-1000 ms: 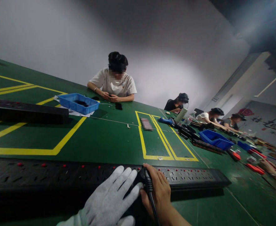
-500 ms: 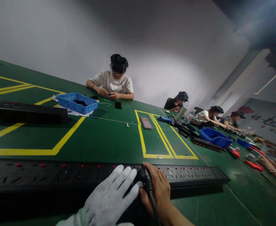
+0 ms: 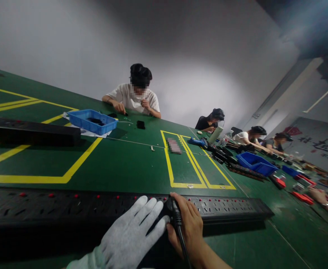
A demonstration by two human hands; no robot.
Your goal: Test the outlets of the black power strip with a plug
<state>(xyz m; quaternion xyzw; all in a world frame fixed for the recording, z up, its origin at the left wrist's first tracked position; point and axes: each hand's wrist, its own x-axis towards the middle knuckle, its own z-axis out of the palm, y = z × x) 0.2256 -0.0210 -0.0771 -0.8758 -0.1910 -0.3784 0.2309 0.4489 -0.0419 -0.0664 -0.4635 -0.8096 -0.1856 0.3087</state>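
A long black power strip [image 3: 225,210] with slotted sockets and a row of red dots lies across the table in front of me. In a pale grey glove, my left hand [image 3: 136,228] rests flat on the strip with its fingers stretched out. My bare right hand [image 3: 188,222] is closed around a black plug [image 3: 170,205], which sits against the strip's sockets. From the plug a thick black cord [image 3: 182,243] runs down toward me. Part of the plug is hidden by my fingers, and the thumb of my gloved hand lies close beside it.
A second power strip [image 3: 29,131] lies at left, near a blue tray [image 3: 89,125] of dark parts. Beyond, a blurred flat object [image 3: 174,145] lies inside yellow tape. Blue bins [image 3: 255,164], red-handled tools [image 3: 302,198] and a co-worker's hand [image 3: 319,196] are at right. Several people sit around.
My hands, the plug and the power strip look unmoved. The person opposite has parted their hands, raising one toward the face while the other stays at the table.
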